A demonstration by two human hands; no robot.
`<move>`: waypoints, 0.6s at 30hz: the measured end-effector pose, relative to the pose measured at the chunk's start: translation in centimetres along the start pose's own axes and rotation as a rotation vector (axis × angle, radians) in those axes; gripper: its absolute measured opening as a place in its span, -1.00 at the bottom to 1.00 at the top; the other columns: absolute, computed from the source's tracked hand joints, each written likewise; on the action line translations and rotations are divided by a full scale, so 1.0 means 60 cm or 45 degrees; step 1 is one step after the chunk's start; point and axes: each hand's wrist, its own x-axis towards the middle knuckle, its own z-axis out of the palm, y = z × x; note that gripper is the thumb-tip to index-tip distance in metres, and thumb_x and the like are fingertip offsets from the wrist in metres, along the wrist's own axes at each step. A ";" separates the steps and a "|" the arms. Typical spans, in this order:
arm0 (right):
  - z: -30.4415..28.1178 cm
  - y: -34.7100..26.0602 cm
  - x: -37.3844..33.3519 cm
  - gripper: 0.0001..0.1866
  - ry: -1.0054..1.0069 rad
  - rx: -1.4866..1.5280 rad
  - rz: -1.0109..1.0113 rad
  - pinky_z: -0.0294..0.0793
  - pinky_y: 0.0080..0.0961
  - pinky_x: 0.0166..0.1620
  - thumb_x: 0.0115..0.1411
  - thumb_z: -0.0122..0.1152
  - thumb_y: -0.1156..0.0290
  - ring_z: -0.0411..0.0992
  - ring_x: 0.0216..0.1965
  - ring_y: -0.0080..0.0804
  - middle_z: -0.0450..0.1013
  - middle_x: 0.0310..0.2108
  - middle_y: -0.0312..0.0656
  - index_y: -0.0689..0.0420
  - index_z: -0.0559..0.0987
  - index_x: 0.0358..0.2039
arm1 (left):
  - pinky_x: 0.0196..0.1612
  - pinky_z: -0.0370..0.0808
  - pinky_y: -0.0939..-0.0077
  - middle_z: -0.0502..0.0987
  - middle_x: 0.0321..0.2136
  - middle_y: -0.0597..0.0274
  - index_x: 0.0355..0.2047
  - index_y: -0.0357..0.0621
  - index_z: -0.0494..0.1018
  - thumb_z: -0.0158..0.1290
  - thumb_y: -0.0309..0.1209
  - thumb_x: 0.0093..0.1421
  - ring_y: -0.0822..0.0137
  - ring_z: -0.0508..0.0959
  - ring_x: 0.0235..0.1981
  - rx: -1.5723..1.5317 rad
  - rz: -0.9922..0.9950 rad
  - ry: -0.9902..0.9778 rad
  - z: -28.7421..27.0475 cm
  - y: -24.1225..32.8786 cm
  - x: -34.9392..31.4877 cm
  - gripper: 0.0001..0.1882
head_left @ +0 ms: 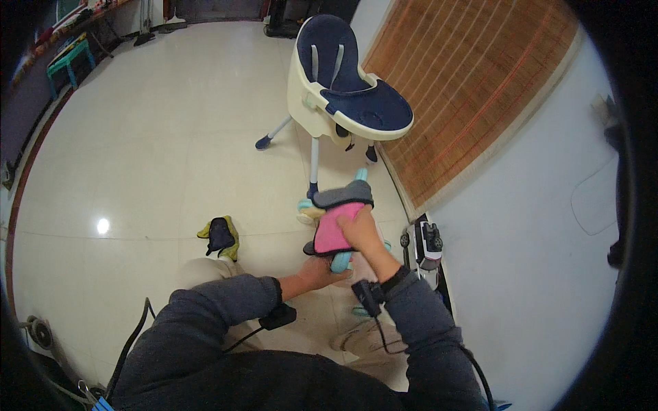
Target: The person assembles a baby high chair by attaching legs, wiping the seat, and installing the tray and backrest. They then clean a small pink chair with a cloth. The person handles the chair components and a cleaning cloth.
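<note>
A pink cloth (330, 231) with grey, dark-edged ends lies draped over a small light-blue and cream object (340, 262). The cloth hides most of that object, so I cannot make out its kind. My right hand (363, 229) grips the cloth from above, thumb and fingers pressed into the pink part. Lower down, my left hand (317, 274) is closed around the near light-blue end, its fingers partly hidden beneath. Other light-blue parts stick out beyond the cloth's far edge.
A cream high chair (301, 103) with navy seat and tray stands ahead. On the floor at left is a yellow-green and black shoe (221, 236). Toy vehicles (429, 243) sit along the right wall, below a woven blind (473, 82). A turquoise stool (70, 61) is far left.
</note>
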 end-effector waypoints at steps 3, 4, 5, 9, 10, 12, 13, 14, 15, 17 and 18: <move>-0.006 0.022 0.095 -0.19 -0.175 0.040 0.101 0.41 -0.26 -0.02 -0.06 0.25 0.14 0.41 -0.07 0.14 0.41 -0.18 0.36 0.64 0.22 -0.05 | -0.19 0.46 0.24 0.51 -0.26 0.09 -0.17 -0.01 0.41 0.17 -0.10 0.06 0.08 0.53 -0.22 0.028 0.106 0.049 -0.013 0.023 -0.004 -0.60; -0.008 0.022 0.121 -0.21 -0.213 0.052 0.163 0.40 -0.27 0.00 -0.07 0.26 0.11 0.41 -0.06 0.11 0.41 -0.16 0.34 0.63 0.29 -0.08 | -0.19 0.46 0.24 0.51 -0.27 0.09 -0.17 -0.01 0.41 0.18 -0.12 0.06 0.08 0.53 -0.22 0.059 0.160 0.093 -0.016 0.029 -0.005 -0.61; -0.011 0.019 0.147 -0.27 -0.227 -0.042 0.141 0.38 -0.27 0.02 -0.08 0.26 0.11 0.41 -0.05 0.09 0.41 -0.14 0.32 0.57 0.37 -0.13 | -0.16 0.45 0.22 0.50 -0.25 0.09 -0.20 -0.02 0.42 0.16 -0.15 0.07 0.05 0.52 -0.23 0.102 0.204 0.126 -0.017 0.033 -0.004 -0.65; -0.025 -0.003 0.241 -0.47 -0.498 -0.648 -0.130 0.37 -0.30 0.04 -0.07 0.24 0.15 0.42 -0.07 0.02 0.41 -0.07 0.20 0.35 0.54 -0.21 | -0.08 0.42 0.21 0.48 -0.19 0.09 -0.19 -0.02 0.44 0.14 -0.18 0.07 0.03 0.49 -0.15 0.041 0.080 0.117 -0.017 0.031 -0.004 -0.67; -0.020 -0.005 0.253 -0.50 -0.501 -0.734 -0.197 0.37 -0.30 0.02 -0.04 0.20 0.16 0.43 -0.08 0.01 0.41 -0.06 0.19 0.31 0.55 -0.20 | -0.05 0.41 0.21 0.47 -0.17 0.09 -0.18 -0.01 0.44 0.13 -0.19 0.08 0.03 0.48 -0.13 0.074 0.072 0.123 -0.017 0.026 -0.002 -0.67; -0.016 0.006 0.253 -0.52 -0.328 -0.268 0.183 0.38 -0.30 0.00 -0.02 0.17 0.15 0.42 -0.08 0.03 0.38 -0.05 0.26 0.31 0.56 -0.22 | -0.02 0.39 0.20 0.46 -0.15 0.08 -0.15 0.01 0.44 0.12 -0.19 0.08 0.03 0.46 -0.09 0.164 0.066 0.087 -0.017 0.018 0.001 -0.66; -0.014 0.015 0.241 -0.46 -0.228 -0.015 0.310 0.38 -0.32 0.01 -0.04 0.20 0.19 0.39 -0.03 0.08 0.34 -0.05 0.33 0.41 0.48 -0.17 | 0.00 0.38 0.20 0.45 -0.14 0.07 -0.13 0.01 0.44 0.11 -0.19 0.08 0.04 0.45 -0.07 0.221 0.063 0.033 -0.017 0.014 0.001 -0.64; -0.010 0.021 0.228 -0.40 -0.301 -0.081 0.113 0.39 -0.32 -0.01 -0.04 0.21 0.21 0.39 -0.06 0.06 0.36 -0.08 0.30 0.48 0.40 -0.12 | 0.01 0.37 0.19 0.44 -0.13 0.07 -0.10 0.02 0.44 0.11 -0.18 0.08 0.04 0.44 -0.06 0.280 0.068 -0.018 -0.019 0.010 0.003 -0.63; -0.007 0.023 0.213 -0.33 -0.263 -0.038 0.070 0.40 -0.32 -0.04 -0.05 0.23 0.23 0.40 -0.08 0.04 0.38 -0.12 0.28 0.54 0.32 -0.07 | 0.02 0.36 0.18 0.44 -0.12 0.06 -0.09 0.03 0.44 0.10 -0.18 0.08 0.03 0.44 -0.06 0.326 0.083 0.007 -0.017 0.007 0.004 -0.61; 0.007 0.025 0.149 -0.34 0.003 0.007 0.097 0.40 -0.32 -0.07 -0.02 0.20 0.22 0.44 -0.12 -0.04 0.42 -0.14 0.19 0.50 0.29 -0.04 | 0.03 0.35 0.15 0.42 -0.09 0.04 -0.05 0.04 0.43 0.09 -0.17 0.08 0.01 0.42 -0.05 0.430 0.155 0.080 -0.015 0.002 0.005 -0.58; 0.008 0.022 0.112 -0.29 0.052 0.027 0.101 0.38 -0.32 -0.03 -0.02 0.20 0.20 0.42 -0.09 0.01 0.40 -0.12 0.23 0.49 0.24 0.00 | 0.04 0.34 0.14 0.41 -0.08 0.03 -0.04 0.04 0.42 0.10 -0.17 0.07 0.00 0.41 -0.03 0.401 0.136 0.056 -0.015 0.000 0.005 -0.57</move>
